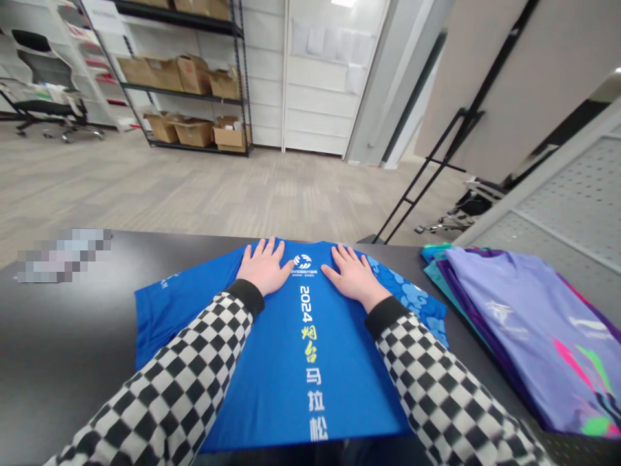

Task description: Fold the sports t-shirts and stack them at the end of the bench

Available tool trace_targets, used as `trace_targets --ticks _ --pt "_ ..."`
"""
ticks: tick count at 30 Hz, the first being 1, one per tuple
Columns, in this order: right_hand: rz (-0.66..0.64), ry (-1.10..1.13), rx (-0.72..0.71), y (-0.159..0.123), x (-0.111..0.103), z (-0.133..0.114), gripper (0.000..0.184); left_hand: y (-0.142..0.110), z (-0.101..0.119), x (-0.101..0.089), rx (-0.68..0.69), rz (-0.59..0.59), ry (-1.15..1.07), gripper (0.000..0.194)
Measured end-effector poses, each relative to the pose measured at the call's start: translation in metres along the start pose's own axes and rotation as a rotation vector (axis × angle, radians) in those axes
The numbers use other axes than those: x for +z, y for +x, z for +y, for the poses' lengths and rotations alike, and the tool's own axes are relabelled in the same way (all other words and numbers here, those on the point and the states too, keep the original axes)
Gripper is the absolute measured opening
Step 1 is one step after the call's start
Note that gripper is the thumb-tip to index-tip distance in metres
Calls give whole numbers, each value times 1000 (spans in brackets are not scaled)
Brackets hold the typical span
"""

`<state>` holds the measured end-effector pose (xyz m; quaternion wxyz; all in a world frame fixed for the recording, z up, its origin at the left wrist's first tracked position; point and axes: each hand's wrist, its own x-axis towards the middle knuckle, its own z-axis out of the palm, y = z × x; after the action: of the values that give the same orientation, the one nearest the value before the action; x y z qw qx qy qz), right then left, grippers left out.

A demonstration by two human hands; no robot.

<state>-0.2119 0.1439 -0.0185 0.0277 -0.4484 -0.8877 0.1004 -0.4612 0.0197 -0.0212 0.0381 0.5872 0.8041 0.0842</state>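
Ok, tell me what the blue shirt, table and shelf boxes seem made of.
Blue shirt: probably thin, smooth synthetic knit, judging by its soft sleeve creases. Table: perhaps laminate, dark and satin, showing blurred glare. Boxes: likely cardboard, matte brown with folded edges.

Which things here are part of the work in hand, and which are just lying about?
In use:
blue shirt, spread out under both flat hands: left hand, right hand
table, under the shirt
perhaps the shirt stack at right, untouched

Probably just about:
pixelated item at the table's left
black shelf
cardboard boxes
office chair
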Motion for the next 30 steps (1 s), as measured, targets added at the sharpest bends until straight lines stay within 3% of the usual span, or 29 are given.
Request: trace_targets --ticks 3,8,14,23,27,30 --pt "27 17 -4 -2 -4 -2 88 -2 4 -5 -4 33 0 88" --pt "211 3 5 -4 -12 -1 72 -5 12 -15 4 211 52 72" --pt "68 30 73 -3 -9 16 69 -2 5 -8 -2 56 -28 76" --pt "142 -7 212 -9 -21 21 60 -1 4 -5 -1 69 -8 78" --pt "72 14 250 -15 -18 23 76 -4 2 -4 -2 55 1 80" --pt "21 24 275 -16 -15 23 90 6 6 -17 -16 -5 57 79"
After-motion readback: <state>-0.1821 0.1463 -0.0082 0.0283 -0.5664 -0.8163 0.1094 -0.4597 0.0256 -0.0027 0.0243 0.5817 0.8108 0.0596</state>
